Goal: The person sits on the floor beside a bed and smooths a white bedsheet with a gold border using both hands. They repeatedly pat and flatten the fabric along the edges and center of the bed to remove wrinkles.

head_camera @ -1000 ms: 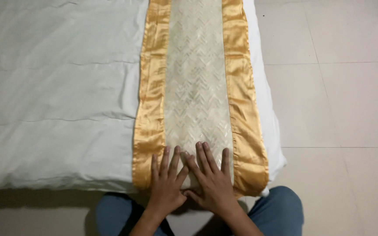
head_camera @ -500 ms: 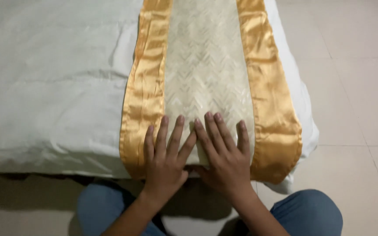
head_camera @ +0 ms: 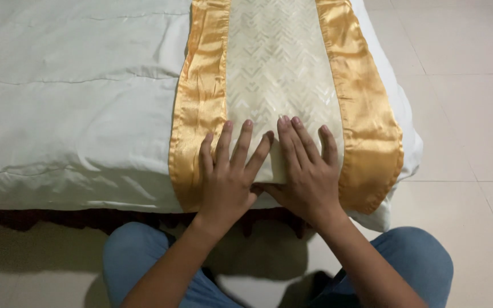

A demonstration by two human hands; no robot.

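A bed runner (head_camera: 283, 74), cream herringbone in its centre panel and bordered on both long sides by gold satin bands (head_camera: 366, 108), is laid across the end of a bed, its near end hanging just over the mattress edge. Both hands are pressed flat on the cream panel close to that near end, side by side and nearly touching at the thumbs. The left hand (head_camera: 229, 177) is spread open, palm down, fingers (head_camera: 241, 142) extended toward the far end of the runner; the right hand (head_camera: 309, 171) is likewise open and flat, nothing being gripped by either. The runner is judged light, thin and soft, easily creased, with the satin bands likely slippery under the palm; wrinkles are already visible in the band nearest the left hand. Hold is best taken at the near corners or along the hemmed end, where the cloth is doubled. Beneath and to the left of the runner a white duvet (head_camera: 69, 97) is spread. Below the runner's near end the person's knees in blue jeans (head_camera: 417, 256) are seen, resting on a pale tiled floor (head_camera: 463, 74).
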